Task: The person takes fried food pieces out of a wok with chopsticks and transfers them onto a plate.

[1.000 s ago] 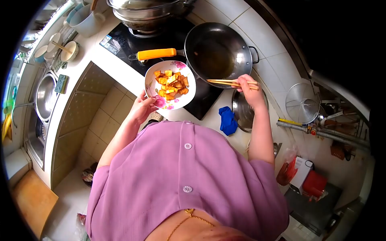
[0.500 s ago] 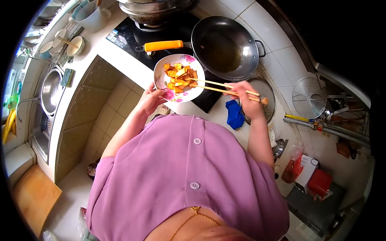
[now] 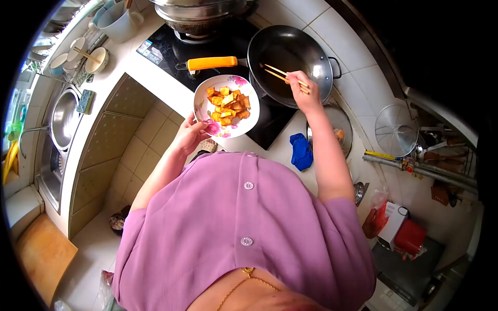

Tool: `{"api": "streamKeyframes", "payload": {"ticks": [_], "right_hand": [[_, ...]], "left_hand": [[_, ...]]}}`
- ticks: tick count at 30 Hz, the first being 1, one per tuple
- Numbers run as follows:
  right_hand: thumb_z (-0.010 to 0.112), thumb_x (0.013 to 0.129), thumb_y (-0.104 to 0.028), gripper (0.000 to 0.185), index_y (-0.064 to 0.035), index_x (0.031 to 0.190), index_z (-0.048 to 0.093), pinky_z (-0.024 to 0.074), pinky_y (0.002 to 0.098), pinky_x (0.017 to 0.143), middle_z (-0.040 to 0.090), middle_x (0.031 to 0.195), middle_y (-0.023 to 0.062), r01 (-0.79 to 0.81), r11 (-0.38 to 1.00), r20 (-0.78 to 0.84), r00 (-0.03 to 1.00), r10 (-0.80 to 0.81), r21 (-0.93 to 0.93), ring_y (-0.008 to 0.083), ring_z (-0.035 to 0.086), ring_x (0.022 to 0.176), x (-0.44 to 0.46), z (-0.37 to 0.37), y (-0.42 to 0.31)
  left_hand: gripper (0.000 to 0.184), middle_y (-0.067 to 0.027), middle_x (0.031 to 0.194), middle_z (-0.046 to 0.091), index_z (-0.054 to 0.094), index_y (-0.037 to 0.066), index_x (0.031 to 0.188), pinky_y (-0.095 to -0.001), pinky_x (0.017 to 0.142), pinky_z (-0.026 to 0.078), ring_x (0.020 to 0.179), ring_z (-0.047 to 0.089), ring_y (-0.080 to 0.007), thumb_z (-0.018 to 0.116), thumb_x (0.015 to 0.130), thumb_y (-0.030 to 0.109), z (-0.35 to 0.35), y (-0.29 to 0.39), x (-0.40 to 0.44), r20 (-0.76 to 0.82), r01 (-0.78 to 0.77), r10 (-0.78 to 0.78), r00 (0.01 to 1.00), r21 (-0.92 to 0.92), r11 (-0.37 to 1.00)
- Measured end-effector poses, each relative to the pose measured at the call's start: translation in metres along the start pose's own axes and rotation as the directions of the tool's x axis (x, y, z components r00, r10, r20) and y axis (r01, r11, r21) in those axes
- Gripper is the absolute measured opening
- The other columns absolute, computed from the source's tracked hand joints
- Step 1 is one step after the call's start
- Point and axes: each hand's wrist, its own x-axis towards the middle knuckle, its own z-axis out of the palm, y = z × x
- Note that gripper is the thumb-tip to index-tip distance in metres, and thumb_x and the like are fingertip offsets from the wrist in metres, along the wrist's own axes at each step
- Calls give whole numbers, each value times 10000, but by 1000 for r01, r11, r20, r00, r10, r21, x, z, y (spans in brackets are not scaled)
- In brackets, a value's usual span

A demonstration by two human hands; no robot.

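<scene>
My left hand (image 3: 190,133) grips the lower left rim of a white floral plate (image 3: 248,121), thumb on top. Browned yellow chunks of food (image 3: 228,105) lie heaped in the plate's middle. With my right hand (image 3: 305,92) I hold a pair of wooden chopsticks (image 3: 276,73), their tips over the inside of a black wok (image 3: 322,72). A little brownish liquid seems to lie in the wok's bottom, partly hidden by my hand. The wok's handle has an orange sleeve (image 3: 211,63) and points left, just above the plate.
The wok sits on a black glass cooktop (image 3: 271,124), behind which stands a steel pot (image 3: 194,15). A blue cloth (image 3: 301,152) and a pot lid (image 3: 344,124) lie on the counter at right. Leftward are a sink (image 3: 65,119), a sponge (image 3: 85,101) and bowls (image 3: 97,61).
My right hand has moved up and left, taking the chopsticks from the food on the plate to over the wok. The plate has shifted slightly down and left.
</scene>
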Motion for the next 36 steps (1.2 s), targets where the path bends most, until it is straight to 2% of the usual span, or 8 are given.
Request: {"api": "streamKeyframes", "payload": {"ticks": [4, 11, 14, 16, 17, 19, 29, 36], "right_hand": [[574, 891, -184, 121, -66, 892, 602, 503, 340, 658, 649, 803, 130, 20, 999, 23, 1000, -20, -29, 299, 649, 754, 6, 9, 6], [561, 899, -184, 126, -68, 898, 609, 506, 335, 648, 654, 786, 120, 19, 999, 4, 1000, -19, -36, 278, 658, 741, 9, 16, 23], [550, 910, -205, 164, -55, 893, 613, 515, 315, 644, 661, 758, 95, -32, 999, -40, 999, 32, 10, 218, 674, 750, 7, 18, 29], [522, 934, -232, 217, -35, 901, 608, 522, 277, 644, 670, 795, 68, -185, 958, -31, 980, 196, 220, 165, 677, 772, 7, 21, 39], [522, 934, -232, 217, -35, 901, 608, 522, 277, 644, 670, 795, 68, -186, 958, -33, 980, 198, 219, 165, 677, 772, 6, 20, 43], [495, 953, -251, 253, -22, 919, 596, 523, 247, 642, 668, 853, 58, -302, 859, 12, 945, 326, 413, 156, 676, 783, 6, 17, 40], [468, 969, -318, 293, -32, 972, 530, 510, 232, 658, 655, 940, 101, -355, 732, 33, 910, 414, 582, 195, 679, 841, -10, -10, 28], [459, 971, -318, 293, -33, 985, 525, 510, 237, 669, 651, 968, 109, -400, 733, 79, 899, 431, 550, 205, 676, 857, -36, -20, 21]], "left_hand": [[571, -146, 1052, 584, 299, 64, 1343, -406, 798, 545, 878, 641, -226, 508, 821, -38, 2, 1, -2, -19, 2, -2, 1000, -5, 1000], [570, -149, 1032, 591, 296, 65, 1345, -405, 782, 551, 858, 645, -222, 513, 826, -27, 3, 1, -1, -32, 6, -6, 999, -2, 1000], [559, -142, 1030, 593, 300, 65, 1338, -398, 777, 552, 856, 645, -219, 515, 830, -21, 2, 0, 1, -15, 4, -4, 1000, 6, 1000], [554, -141, 1034, 593, 303, 67, 1334, -398, 781, 551, 858, 646, -220, 516, 831, -21, -1, 0, 2, -8, 12, -12, 1000, 7, 1000], [548, -139, 1037, 594, 306, 69, 1330, -398, 784, 550, 860, 646, -222, 516, 832, -20, -1, 0, 2, -2, 21, -21, 1000, 8, 1000], [545, -139, 1040, 595, 310, 75, 1327, -399, 790, 547, 867, 645, -223, 517, 832, -20, -1, 1, 3, 4, 24, -24, 1000, 12, 1000], [537, -132, 1020, 593, 329, 87, 1323, -384, 800, 542, 865, 639, -213, 513, 831, -24, -3, -2, 7, 7, 28, -28, 1000, 22, 999], [544, -138, 1010, 588, 311, 50, 1336, -393, 817, 543, 849, 636, -203, 505, 834, -32, 6, 1, 6, 4, 13, -13, 1000, 17, 1000]]}}
